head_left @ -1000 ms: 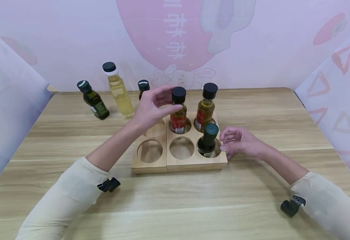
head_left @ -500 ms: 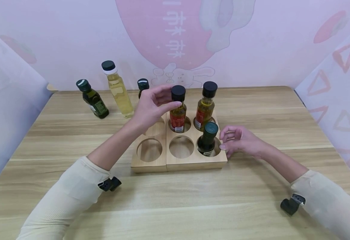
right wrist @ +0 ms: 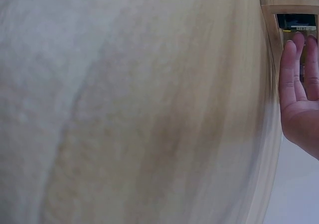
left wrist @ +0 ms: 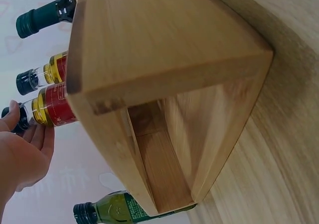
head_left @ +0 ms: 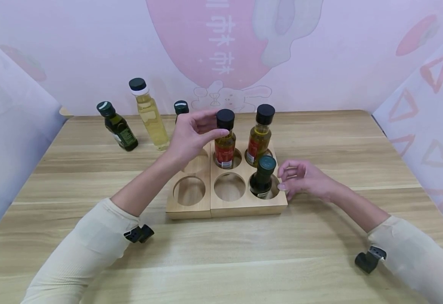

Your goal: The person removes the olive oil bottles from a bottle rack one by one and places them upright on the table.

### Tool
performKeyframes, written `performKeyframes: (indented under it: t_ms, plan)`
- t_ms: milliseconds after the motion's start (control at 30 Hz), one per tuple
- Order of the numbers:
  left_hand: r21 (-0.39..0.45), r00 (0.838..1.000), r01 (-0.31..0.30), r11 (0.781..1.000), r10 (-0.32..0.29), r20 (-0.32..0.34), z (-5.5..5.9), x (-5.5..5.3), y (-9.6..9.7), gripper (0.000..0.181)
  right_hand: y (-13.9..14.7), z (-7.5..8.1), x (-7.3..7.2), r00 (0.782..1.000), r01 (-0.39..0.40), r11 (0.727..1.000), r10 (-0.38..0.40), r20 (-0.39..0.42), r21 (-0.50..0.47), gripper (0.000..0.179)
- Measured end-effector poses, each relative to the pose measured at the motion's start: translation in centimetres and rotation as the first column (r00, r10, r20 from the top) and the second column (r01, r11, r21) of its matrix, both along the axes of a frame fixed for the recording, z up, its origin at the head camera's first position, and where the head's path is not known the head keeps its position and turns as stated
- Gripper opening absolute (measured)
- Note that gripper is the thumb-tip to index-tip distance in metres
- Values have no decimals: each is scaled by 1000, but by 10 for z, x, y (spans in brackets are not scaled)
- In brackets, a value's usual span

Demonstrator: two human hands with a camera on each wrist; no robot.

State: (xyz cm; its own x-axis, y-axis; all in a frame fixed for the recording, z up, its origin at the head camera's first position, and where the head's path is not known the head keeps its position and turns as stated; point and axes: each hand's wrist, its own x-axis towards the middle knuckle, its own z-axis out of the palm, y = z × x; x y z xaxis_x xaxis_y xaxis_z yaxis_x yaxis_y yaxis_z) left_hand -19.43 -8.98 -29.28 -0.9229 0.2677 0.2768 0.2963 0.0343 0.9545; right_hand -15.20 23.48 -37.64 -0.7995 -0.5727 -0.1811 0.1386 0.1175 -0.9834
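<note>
My left hand (head_left: 191,137) pinches a red-labelled oil bottle (head_left: 226,148) just below its black cap. The bottle stands upright in a back hole of the wooden bottle rack (head_left: 244,210). In the left wrist view, the thumb and fingers lie on opposite sides of the bottle's black cap (left wrist: 22,118). A second red-labelled bottle (head_left: 258,143) stands to its right, and a dark green-capped bottle (head_left: 262,179) leans in the front right hole. At the rack's right side is my right hand (head_left: 305,180), its fingers relaxed against the edge. The right wrist view shows those fingers extended at the rack's open side.
On the table (head_left: 221,257), left of the rack, stand a small green bottle (head_left: 120,131) and a tall clear bottle of yellow oil (head_left: 153,120). Another dark-capped bottle (head_left: 181,108) is mostly hidden behind the left hand. A patterned sheet (head_left: 339,63) hangs behind the table.
</note>
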Motion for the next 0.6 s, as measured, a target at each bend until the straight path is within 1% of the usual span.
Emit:
performKeyframes:
  t_ms: [333, 600]
  plan:
    - [11, 1000, -6, 1000, 6, 0, 2, 1, 1, 44, 0, 0, 0, 1000, 4, 1000, -4, -5, 4, 22]
    - [20, 1000, 6, 1000, -6, 3, 4, 1, 1, 42, 1, -1, 0, 1000, -4, 1000, 4, -18, -4, 22]
